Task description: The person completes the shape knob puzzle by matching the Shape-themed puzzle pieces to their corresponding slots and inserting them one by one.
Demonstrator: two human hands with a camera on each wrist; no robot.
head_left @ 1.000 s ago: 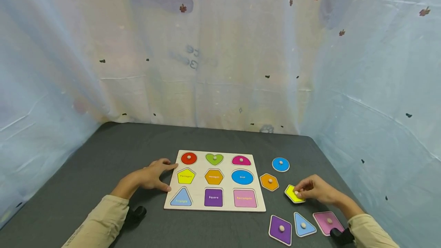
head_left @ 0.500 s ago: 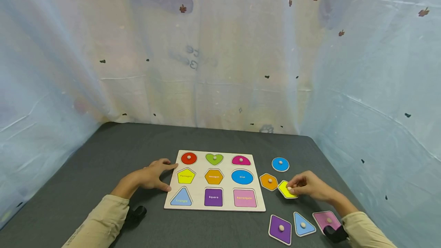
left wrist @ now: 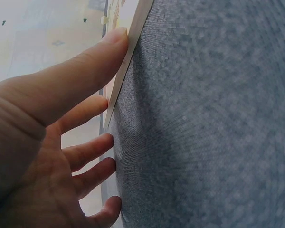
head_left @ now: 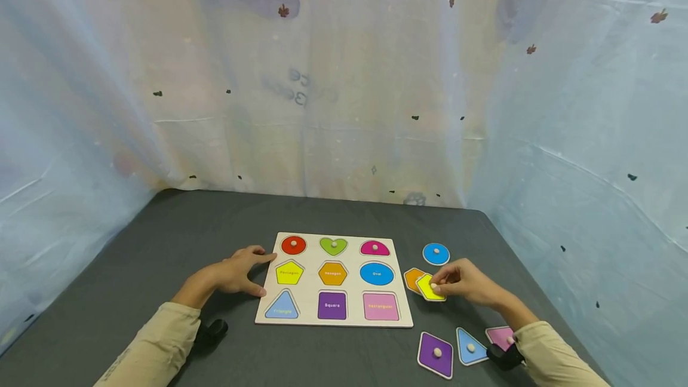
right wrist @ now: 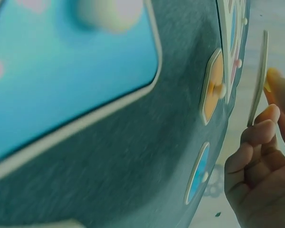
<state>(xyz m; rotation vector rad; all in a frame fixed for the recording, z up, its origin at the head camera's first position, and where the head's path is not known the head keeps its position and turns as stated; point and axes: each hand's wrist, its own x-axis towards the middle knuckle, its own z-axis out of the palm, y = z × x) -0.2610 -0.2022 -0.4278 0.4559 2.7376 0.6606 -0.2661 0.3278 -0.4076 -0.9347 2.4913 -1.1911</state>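
My right hand [head_left: 466, 282] pinches the knob of a yellow pentagon puzzle piece [head_left: 428, 289] between thumb and fingers. In the right wrist view that piece [right wrist: 259, 78] shows edge-on, raised off the table. Beneath it, in the head view, the orange hexagon piece [head_left: 411, 278] is partly covered. My left hand [head_left: 235, 273], fingers spread, touches the left edge of the wooden shape board [head_left: 309, 315]; in the left wrist view the thumb [left wrist: 92, 64] rests on the edge. A red circle [head_left: 293, 245], green heart [head_left: 332, 248] and pink half circle [head_left: 371, 248], all knobbed, sit in its top row.
A blue oval piece [head_left: 436, 254] lies right of the board. Nearer me are the purple square piece [head_left: 434, 357], the light-blue triangle piece [head_left: 466, 344] and a pink rectangle piece [head_left: 497, 335], partly hidden by the black wrist camera [head_left: 505, 357]. A printed curtain [head_left: 344, 106] surrounds the dark table [head_left: 301, 357].
My right hand has lifted the yellow pentagon piece and carried it leftward, from beside the orange hexagon piece to over it. The left hand stays at the board's edge.
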